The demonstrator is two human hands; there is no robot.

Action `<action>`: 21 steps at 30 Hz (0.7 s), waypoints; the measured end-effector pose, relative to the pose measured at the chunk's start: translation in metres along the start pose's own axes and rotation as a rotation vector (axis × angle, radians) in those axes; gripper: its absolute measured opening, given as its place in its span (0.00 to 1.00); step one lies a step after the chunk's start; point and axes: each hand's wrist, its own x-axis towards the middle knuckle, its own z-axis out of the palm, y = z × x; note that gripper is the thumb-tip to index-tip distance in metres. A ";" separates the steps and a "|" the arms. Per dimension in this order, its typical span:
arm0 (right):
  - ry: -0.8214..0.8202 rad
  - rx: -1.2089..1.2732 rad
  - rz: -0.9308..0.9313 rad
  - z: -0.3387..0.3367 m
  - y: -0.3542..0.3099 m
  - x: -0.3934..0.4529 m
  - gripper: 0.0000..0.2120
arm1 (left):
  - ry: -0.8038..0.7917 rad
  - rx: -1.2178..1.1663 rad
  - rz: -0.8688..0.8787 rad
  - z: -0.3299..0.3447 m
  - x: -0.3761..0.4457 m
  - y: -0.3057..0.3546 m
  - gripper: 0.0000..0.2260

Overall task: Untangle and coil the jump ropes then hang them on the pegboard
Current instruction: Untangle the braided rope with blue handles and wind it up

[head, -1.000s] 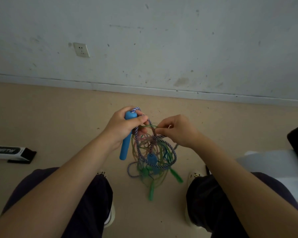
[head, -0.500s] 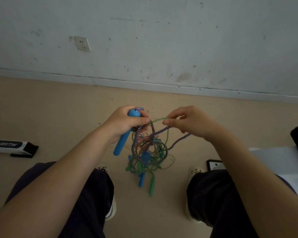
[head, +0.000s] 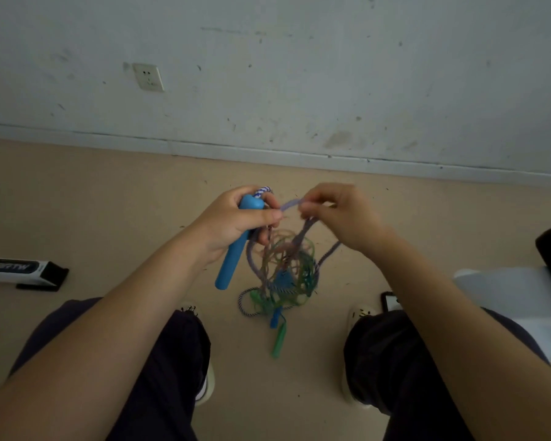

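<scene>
1. Closest to the camera you've got both forearms coming in from the bottom corners, over knees in dark trousers (head: 159,370), with light shoes (head: 206,385) poking out on the beige floor (head: 77,198).
2. Hanging between the knees is the tangle of jump ropes (head: 283,275): thin green and orange-ish loops knotted up with a braided blue-and-white cord. A green handle (head: 279,342) and a smaller blue bit dangle at the very bottom, but I honestly can't tell if they touch the floor or just hang above it.
3. The left hand (head: 236,221) is wrapped around the top of a blue handle (head: 233,259), thumb laid across the front. The handle slants down and to the left, and the braided cord (head: 263,191) pokes out of its top end.
4. The right hand (head: 341,214) is pinching a stretch of that braided cord between thumb and fingertips, just beside the left thumb. It's blurry, so exactly which strand is a bit of a guess. More cord droops from under the right wrist back into the tangle.
5. On the floor off to the left lies a long black-and-white box (head: 23,270). On the right, a phone (head: 388,300) peeks out beside the right shoe, next to something white and a dark object at the frame edge.
6. Furthest back is a scuffed white wall (head: 331,74) with a baseboard and a wall socket (head: 148,77).
</scene>
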 end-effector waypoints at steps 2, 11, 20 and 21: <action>0.207 0.106 0.051 -0.014 0.008 0.005 0.11 | 0.039 -0.003 -0.019 -0.007 0.002 0.001 0.04; 0.174 0.256 0.138 -0.020 0.018 0.001 0.10 | 0.171 0.052 -0.080 -0.013 0.005 -0.012 0.05; 0.007 0.799 0.216 0.001 -0.011 -0.003 0.06 | -0.077 0.287 -0.115 0.021 0.007 -0.027 0.11; -0.011 0.841 0.222 0.001 -0.013 -0.003 0.07 | -0.072 0.288 -0.101 0.024 0.007 -0.028 0.09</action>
